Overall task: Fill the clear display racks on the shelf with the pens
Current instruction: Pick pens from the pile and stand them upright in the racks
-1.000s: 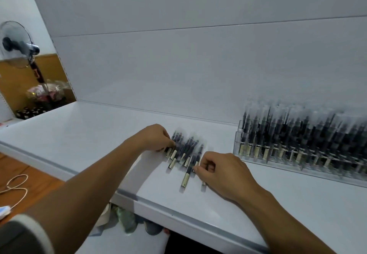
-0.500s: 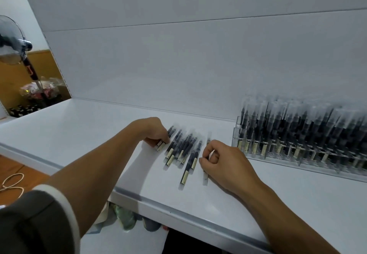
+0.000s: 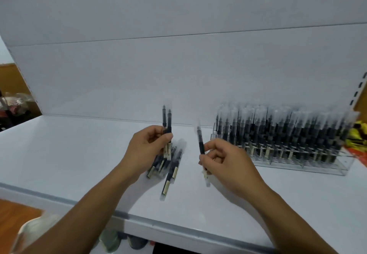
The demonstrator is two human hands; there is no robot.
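Note:
My left hand (image 3: 148,148) grips two black pens (image 3: 167,120) upright, their tips pointing up above the white shelf (image 3: 69,154). My right hand (image 3: 224,162) pinches one black pen (image 3: 200,140), tilted slightly left, to the right of the loose pile. Several more black pens in clear sleeves (image 3: 171,168) lie on the shelf beneath and between my hands. A clear display rack (image 3: 327,168) stands at the right of the shelf, packed with several upright pens.
The shelf's back wall (image 3: 178,75) rises just behind the pens and rack. Yellow and orange packaging (image 3: 357,134) lies right of the rack. The shelf's front edge (image 3: 139,218) runs below my forearms, with bottles and a wooden floor beneath at the left.
Both hands have lifted off the shelf. The left hand now holds two pens upright and the right hand has picked up one pen; earlier both rested on the pile.

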